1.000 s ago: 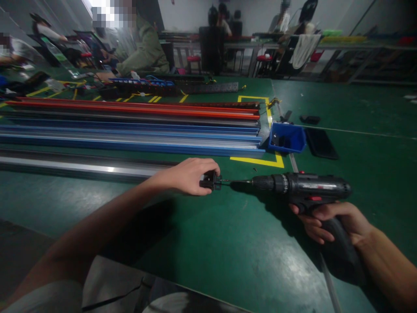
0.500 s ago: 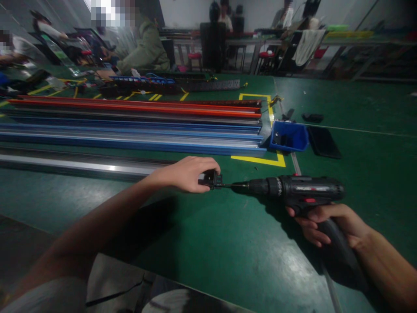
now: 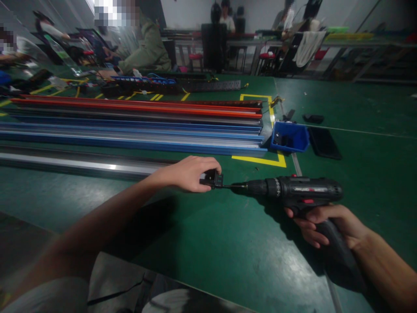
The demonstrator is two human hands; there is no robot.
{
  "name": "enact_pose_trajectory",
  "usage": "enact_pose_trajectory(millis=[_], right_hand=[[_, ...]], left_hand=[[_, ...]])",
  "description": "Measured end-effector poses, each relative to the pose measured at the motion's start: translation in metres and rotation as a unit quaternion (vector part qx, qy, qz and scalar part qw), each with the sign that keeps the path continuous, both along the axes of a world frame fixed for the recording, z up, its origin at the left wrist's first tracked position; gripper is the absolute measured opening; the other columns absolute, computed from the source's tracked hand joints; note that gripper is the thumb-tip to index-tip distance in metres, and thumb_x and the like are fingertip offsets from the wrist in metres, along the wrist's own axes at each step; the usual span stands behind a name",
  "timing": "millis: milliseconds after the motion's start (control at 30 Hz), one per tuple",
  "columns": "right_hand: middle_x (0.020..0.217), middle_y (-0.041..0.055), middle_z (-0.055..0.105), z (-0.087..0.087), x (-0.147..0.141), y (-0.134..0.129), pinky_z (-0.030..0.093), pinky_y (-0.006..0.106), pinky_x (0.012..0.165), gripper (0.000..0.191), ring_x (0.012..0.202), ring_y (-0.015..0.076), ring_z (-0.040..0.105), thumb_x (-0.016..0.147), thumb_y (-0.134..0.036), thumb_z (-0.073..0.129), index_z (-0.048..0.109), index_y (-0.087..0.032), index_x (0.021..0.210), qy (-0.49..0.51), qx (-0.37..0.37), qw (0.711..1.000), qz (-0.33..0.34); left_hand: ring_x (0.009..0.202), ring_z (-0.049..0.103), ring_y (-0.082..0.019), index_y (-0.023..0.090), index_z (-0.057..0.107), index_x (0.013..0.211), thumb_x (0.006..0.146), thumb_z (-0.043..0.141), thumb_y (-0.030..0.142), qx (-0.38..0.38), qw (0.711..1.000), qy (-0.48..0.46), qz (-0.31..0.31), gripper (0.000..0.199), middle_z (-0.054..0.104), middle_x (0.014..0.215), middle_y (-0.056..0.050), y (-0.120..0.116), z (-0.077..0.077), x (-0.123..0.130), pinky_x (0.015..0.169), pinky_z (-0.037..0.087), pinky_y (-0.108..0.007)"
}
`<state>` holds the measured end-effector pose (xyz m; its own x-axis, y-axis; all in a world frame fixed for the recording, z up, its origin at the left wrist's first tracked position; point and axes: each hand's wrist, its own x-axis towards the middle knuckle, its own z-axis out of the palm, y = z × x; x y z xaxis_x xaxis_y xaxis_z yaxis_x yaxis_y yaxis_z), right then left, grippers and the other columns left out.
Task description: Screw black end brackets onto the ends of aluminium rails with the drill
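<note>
Head view has the left hand (image 3: 192, 174) pinching one black end piece (image 3: 219, 179) at the tip of the grey rail (image 3: 110, 167), which runs toward 9 o'clock, presumably bracing it against the bit (image 3: 241, 186). At its 3 o'clock, the right hand (image 3: 342, 215) grips one drill (image 3: 306, 189), seemingly for alignment; one blue bin (image 3: 289, 138) sits at 2 o'clock.

this place is a workshop, most likely for assembly. the wide green tabletop (image 3: 208, 252) carries yellow tape (image 3: 259, 161) in marked areas. at 9 o'clock lies a long grey profile (image 3: 81, 164), and above it are red and blue profiles (image 3: 146, 140). near 4 o'clock is a power drill (image 3: 309, 189); between 2 and 3 o'clock, a blue bin (image 3: 297, 140) with dark pieces. a co-worker (image 3: 150, 52) is at 11 o'clock, red stools (image 3: 196, 56) around 12 o'clock.
</note>
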<state>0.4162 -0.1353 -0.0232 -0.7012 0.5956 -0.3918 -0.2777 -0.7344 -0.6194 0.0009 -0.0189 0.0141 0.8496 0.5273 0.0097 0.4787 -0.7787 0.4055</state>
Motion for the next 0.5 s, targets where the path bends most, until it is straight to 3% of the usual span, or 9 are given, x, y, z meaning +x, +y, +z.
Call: enact_pose_trajectory(millis=[500], right_hand=[[0.068,0.0006,0.057,0.0006,-0.0062,-0.0020,0.058,0.025,0.055,0.033,0.045,0.0085,0.052,0.081,-0.019,0.068,0.076,-0.008,0.112,-0.009,0.002,1.000,-0.014]], left_hand=[[0.104,0.066,-0.022,0.025,0.059,0.119,0.082,0.070,0.031,-0.001,1.000,-0.003,-0.003,0.039,0.067,0.120,-0.004,0.0000,-0.0006,0.0012,0.088,0.047,-0.031]])
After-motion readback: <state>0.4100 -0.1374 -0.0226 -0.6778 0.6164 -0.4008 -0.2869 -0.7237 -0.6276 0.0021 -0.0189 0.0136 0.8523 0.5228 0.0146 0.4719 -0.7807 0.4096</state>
